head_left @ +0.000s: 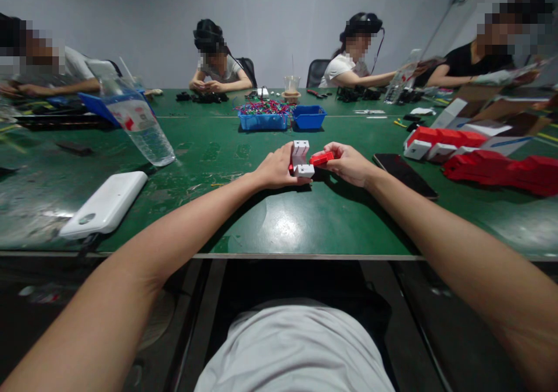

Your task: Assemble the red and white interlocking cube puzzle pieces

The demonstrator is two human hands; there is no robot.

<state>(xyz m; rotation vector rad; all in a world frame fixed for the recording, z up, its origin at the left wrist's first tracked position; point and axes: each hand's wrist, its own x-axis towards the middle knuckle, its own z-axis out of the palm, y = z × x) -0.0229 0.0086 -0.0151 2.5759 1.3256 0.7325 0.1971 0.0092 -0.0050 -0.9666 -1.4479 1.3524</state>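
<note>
My left hand (276, 168) is closed on a white U-shaped plastic bracket (300, 158), held just above the green table. A bit of red shows between that bracket and my fingers. In my right hand (349, 162) a small red plastic part (321, 158) is pinched between thumb and fingers. Its left end points at the opening of the bracket, very close to it; whether they touch I cannot tell. Both hands are over the middle of the table, with the palms partly hidden.
Beyond my hands stand a blue bin (264, 122) of coloured wires and a second blue bin (309, 118). A phone (405, 174), red and white parts (501, 173) lie right. A tilted bottle (139, 122) and white power bank (104, 203) are left. Several people sit around the table.
</note>
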